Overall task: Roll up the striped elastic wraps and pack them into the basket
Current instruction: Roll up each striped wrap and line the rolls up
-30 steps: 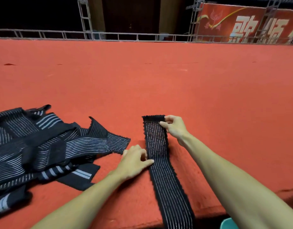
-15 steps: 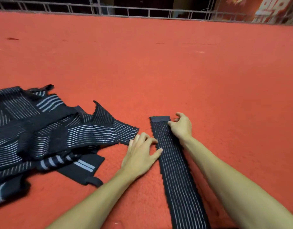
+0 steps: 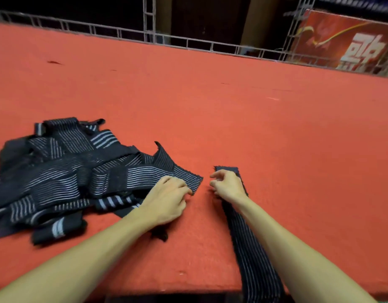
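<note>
A long black wrap with thin white stripes [image 3: 252, 259] lies flat on the red carpeted surface [image 3: 276, 138], running from the near edge away from me. My right hand [image 3: 228, 185] hovers over its far end with the fingers loosely curled and apart, holding nothing. A tangled pile of black striped elastic wraps [image 3: 64, 178] lies to the left. One wrap's end [image 3: 188, 178] sticks out of the pile toward the middle. My left hand [image 3: 166, 200] rests on that end with bent fingers; whether it grips the wrap is not visible. No basket is in view.
A metal truss railing [image 3: 188, 42] runs along the far edge of the red surface. A red banner with white characters [image 3: 352, 44] stands at the back right. The surface's near edge drops off just below my forearms.
My left hand has moved left from beside the flat wrap onto the wrap end sticking out of the pile. My right hand has lifted off the flat wrap's far edge and curled.
</note>
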{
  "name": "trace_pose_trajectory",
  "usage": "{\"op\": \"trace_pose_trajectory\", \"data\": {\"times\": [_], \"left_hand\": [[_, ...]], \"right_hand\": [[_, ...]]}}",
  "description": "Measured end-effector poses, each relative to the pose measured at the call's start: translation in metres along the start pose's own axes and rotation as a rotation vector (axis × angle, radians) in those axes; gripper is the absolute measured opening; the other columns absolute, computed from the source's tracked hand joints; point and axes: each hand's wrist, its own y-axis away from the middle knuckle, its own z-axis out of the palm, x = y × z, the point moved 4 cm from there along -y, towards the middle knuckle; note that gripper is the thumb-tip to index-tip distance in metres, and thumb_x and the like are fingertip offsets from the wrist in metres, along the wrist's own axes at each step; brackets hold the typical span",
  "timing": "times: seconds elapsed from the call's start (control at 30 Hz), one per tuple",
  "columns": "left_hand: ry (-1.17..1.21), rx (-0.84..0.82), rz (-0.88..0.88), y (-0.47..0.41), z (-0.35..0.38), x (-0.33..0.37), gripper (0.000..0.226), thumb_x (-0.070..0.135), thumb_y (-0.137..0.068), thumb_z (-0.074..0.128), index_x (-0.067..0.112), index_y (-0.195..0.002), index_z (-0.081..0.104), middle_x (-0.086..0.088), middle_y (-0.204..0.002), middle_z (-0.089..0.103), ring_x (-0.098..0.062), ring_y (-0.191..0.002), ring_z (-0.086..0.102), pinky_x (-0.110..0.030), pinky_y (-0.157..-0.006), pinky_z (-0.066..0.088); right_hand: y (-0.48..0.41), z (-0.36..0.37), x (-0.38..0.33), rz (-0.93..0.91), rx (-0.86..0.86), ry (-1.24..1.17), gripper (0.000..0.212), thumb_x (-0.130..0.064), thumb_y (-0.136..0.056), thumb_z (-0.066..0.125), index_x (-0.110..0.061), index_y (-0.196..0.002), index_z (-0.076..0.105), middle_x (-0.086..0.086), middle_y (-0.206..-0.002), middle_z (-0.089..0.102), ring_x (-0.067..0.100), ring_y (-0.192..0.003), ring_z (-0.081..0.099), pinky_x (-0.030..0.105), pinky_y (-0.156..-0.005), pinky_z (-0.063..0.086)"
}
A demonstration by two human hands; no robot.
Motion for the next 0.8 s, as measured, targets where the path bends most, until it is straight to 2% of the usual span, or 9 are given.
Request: {"op": "trace_pose_trajectory", "data": {"times": [0.07,0.17,0.23,0.3,0.43,0.57,0.7,0.8], "left_hand": [[-0.112,0.034,-0.066,0.016,-0.006,-0.030,0.041,0.030,-0.073,0.036,0.024,-0.093,0.071,0.006,-0.097,0.066,-0.018,-0.096,0.062,-0.033,-0.095,0.029],[-0.178,-0.021,-0.154,0.037,-0.007,-0.059,0.043,0.031,-0.072,0.038,0.024,-0.097,0.072,0.004,-0.109,0.067,-0.018,-0.106,0.057,-0.037,-0.095,0.031],[-0.127,-0.031,-0.176,0.049,0.002,-0.065,0.045,0.031,-0.076,0.038,0.026,-0.106,0.070,0.004,-0.119,0.066,-0.017,-0.114,0.056,-0.036,-0.096,0.032],[-0.078,-0.011,-0.208,0.057,0.012,-0.065,0.045,0.030,-0.078,0.039,0.027,-0.111,0.069,0.006,-0.125,0.063,-0.016,-0.119,0.054,-0.035,-0.100,0.031],[-0.045,0.088,-0.219,0.059,0.014,-0.068,0.044,0.027,-0.079,0.040,0.026,-0.113,0.068,0.008,-0.127,0.061,-0.012,-0.123,0.047,-0.034,-0.103,0.029],[-0.106,0.121,-0.201,0.058,0.015,-0.069,0.044,0.029,-0.080,0.040,0.025,-0.115,0.066,0.006,-0.126,0.061,-0.015,-0.121,0.050,-0.034,-0.099,0.032],[-0.248,0.048,-0.125,0.047,0.005,-0.066,0.042,0.036,-0.082,0.046,0.026,-0.120,0.061,0.002,-0.116,0.061,-0.020,-0.104,0.058,-0.035,-0.082,0.042],[-0.313,-0.036,-0.133,0.032,-0.009,-0.062,0.061,0.034,-0.068,0.073,0.025,-0.126,0.058,-0.002,-0.113,0.061,-0.022,-0.087,0.060,-0.035,-0.065,0.047]], "right_hand": [[-0.003,0.016,-0.006,-0.002,-0.004,0.061,0.025,-0.019,-0.084,0.058,-0.015,-0.106,0.069,0.010,-0.104,0.072,0.026,-0.100,0.067,0.033,-0.091,0.051],[-0.008,0.040,-0.010,0.070,-0.015,0.186,0.044,-0.034,-0.090,0.056,-0.005,-0.123,0.054,0.019,-0.127,0.058,0.034,-0.123,0.050,0.035,-0.101,0.038],[-0.011,0.051,-0.013,0.130,0.013,0.231,0.057,-0.043,-0.090,0.057,-0.002,-0.128,0.046,0.022,-0.133,0.050,0.039,-0.127,0.042,0.041,-0.103,0.034],[-0.016,0.059,-0.018,0.141,0.077,0.236,0.059,-0.044,-0.087,0.062,-0.005,-0.127,0.046,0.018,-0.131,0.053,0.037,-0.126,0.044,0.042,-0.101,0.035],[-0.019,0.067,-0.022,0.120,0.129,0.173,0.044,-0.029,-0.086,0.061,-0.014,-0.125,0.047,0.011,-0.122,0.063,0.031,-0.120,0.052,0.038,-0.098,0.035],[-0.018,0.055,-0.020,0.141,0.116,-0.078,0.039,-0.016,-0.081,0.061,-0.019,-0.118,0.051,0.011,-0.112,0.062,0.031,-0.108,0.057,0.038,-0.091,0.044],[-0.014,0.039,-0.028,0.086,0.054,-0.363,0.037,-0.013,-0.077,0.068,-0.023,-0.104,0.045,0.009,-0.098,0.057,0.027,-0.084,0.061,0.045,-0.076,0.053],[-0.010,0.022,-0.045,0.012,0.019,-0.571,0.033,-0.001,-0.078,0.064,-0.024,-0.090,0.043,0.015,-0.092,0.058,0.027,-0.065,0.058,0.039,-0.059,0.052]]}}
